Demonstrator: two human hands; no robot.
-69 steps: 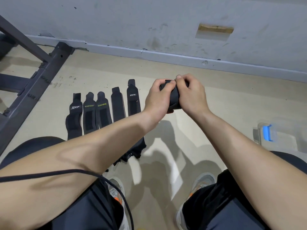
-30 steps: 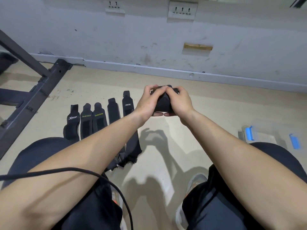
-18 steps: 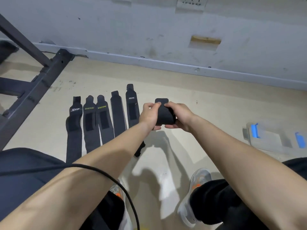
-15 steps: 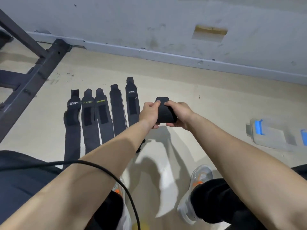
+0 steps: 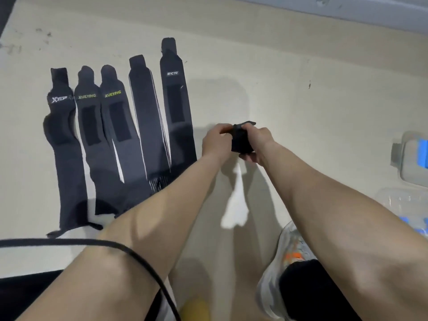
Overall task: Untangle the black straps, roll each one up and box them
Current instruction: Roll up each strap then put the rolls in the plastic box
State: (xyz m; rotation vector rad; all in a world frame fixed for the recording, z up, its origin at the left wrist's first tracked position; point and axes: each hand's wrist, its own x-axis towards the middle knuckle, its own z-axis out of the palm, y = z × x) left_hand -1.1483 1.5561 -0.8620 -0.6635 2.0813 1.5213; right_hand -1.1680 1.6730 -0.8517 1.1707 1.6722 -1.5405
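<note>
A rolled-up black strap (image 5: 240,141) is held low over the floor between both hands. My left hand (image 5: 214,142) pinches its loose tab end at the top. My right hand (image 5: 258,143) grips the roll from the right side. Several more black straps (image 5: 148,117) lie flat side by side on the floor to the left, some with XUEYING and XTEP logos. A clear plastic box with blue clips (image 5: 414,161) sits at the right edge, and what looks like its clear lid (image 5: 403,202) lies just nearer to me.
A grey wall skirting (image 5: 370,10) runs along the top right. My grey and orange shoe (image 5: 287,260) stands on the floor at lower right. A black cable (image 5: 129,251) crosses my left forearm. Something yellow (image 5: 194,309) shows at the bottom edge.
The camera has tilted down and moved closer to the floor. Both hands have lowered the rolled strap toward the floor, to the right of the flat straps.
</note>
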